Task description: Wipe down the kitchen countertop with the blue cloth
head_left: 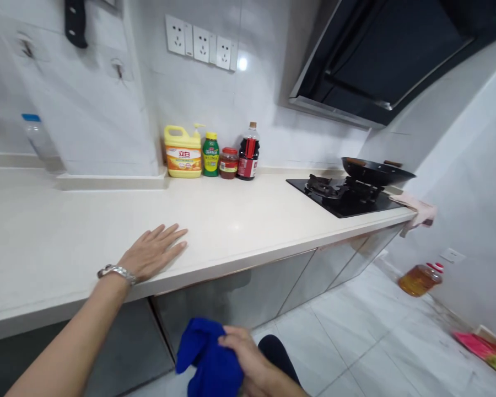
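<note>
My left hand [154,251] lies flat on the cream countertop [240,220] near its front edge, fingers stretched out and holding nothing; a metal bracelet sits on that wrist. My right hand [248,358] is low, in front of the grey cabinet doors [240,295], with its fingers closed on a crumpled blue cloth [209,358].
At the back wall stand a yellow detergent jug [183,152], a green bottle [210,154], a red-lidded jar [228,163] and a dark sauce bottle [248,152]. A black wok [376,171] sits on the gas hob [343,196], under a range hood. An oil bottle [419,278] stands on the floor.
</note>
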Demonstrator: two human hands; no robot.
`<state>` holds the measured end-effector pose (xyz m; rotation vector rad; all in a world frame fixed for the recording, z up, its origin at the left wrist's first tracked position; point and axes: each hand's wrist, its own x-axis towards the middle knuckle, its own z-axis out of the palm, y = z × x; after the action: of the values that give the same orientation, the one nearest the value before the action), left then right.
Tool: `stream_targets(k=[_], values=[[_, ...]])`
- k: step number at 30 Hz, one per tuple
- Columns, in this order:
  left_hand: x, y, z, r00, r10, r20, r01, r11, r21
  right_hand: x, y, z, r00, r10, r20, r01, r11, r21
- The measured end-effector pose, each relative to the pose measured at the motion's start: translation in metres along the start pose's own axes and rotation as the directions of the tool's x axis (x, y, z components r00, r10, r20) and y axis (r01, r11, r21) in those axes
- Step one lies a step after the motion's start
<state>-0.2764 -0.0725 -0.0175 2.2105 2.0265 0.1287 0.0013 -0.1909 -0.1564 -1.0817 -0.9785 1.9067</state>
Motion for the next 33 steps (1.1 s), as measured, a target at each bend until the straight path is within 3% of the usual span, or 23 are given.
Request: stream_targets(k=[3,5,6,7,9,10,11,12,14,15,17,22,26,29,33], values=[[0.003,-0.003,0.002,1.0,0.002,-0.029,-0.002,1.0,0.002,-0.021,-0.072,-0.036,0.98,-0.191,-0.052,0.197,0.967,0.163],[0.004,-0.003,0.003,0.999,0.002,-0.039,-0.002,1.0,-0.002,-0.027,-0.132,-0.051,0.911,-0.396,-0.111,0.407,0.908,0.101],[0.004,-0.003,0.003,0.999,0.002,-0.039,-0.002,1.0,-0.003,-0.027,-0.16,-0.056,0.848,-0.51,-0.144,0.518,0.855,0.021],[0.004,-0.003,0.003,0.999,0.004,-0.04,-0.004,1.0,-0.004,-0.025,-0.185,-0.06,0.748,-0.64,-0.175,0.633,0.768,-0.099],[0.004,-0.004,0.003,0.999,0.008,-0.042,-0.008,1.0,-0.001,-0.012,-0.221,-0.065,0.552,-0.828,-0.102,0.736,0.54,-0.408],[0.004,-0.004,0.003,0.999,0.009,-0.045,-0.009,1.0,0.0,-0.003,-0.231,-0.066,0.49,-0.872,-0.005,0.719,0.407,-0.564],[0.003,-0.004,0.003,0.999,0.008,-0.048,-0.008,1.0,0.002,0.008,-0.236,-0.065,0.478,-0.87,0.117,0.663,0.27,-0.698],[0.003,-0.004,0.002,0.999,0.005,-0.051,-0.004,1.0,0.004,0.018,-0.237,-0.064,0.512,-0.826,0.235,0.585,0.134,-0.8],[0.002,-0.003,0.001,0.999,-0.003,-0.052,0.003,1.0,0.006,0.037,-0.23,-0.057,0.633,-0.672,0.386,0.425,-0.115,-0.898],[0.001,-0.002,0.0,0.999,-0.006,-0.049,0.006,1.0,0.007,0.044,-0.224,-0.053,0.687,-0.603,0.406,0.361,-0.201,-0.91],[0.0,-0.001,-0.002,0.999,-0.002,-0.047,0.003,1.0,0.011,0.053,-0.214,-0.041,0.75,-0.534,0.39,0.281,-0.276,-0.919],[0.001,-0.006,-0.001,0.997,0.017,-0.073,-0.016,1.0,0.015,0.056,-0.208,-0.015,0.793,-0.446,0.415,0.297,-0.312,-0.903],[0.006,-0.02,0.008,0.997,0.014,-0.07,-0.012,1.0,0.018,0.066,-0.216,-0.014,0.8,-0.369,0.473,0.373,-0.311,-0.874],[0.009,-0.03,0.014,0.997,0.021,-0.071,-0.019,1.0,0.024,0.08,-0.228,-0.031,0.809,-0.355,0.468,0.371,-0.31,-0.875],[0.008,-0.041,0.019,0.998,0.032,-0.049,-0.031,0.999,0.017,0.102,-0.258,-0.08,0.898,-0.325,0.297,0.22,-0.253,-0.942]])
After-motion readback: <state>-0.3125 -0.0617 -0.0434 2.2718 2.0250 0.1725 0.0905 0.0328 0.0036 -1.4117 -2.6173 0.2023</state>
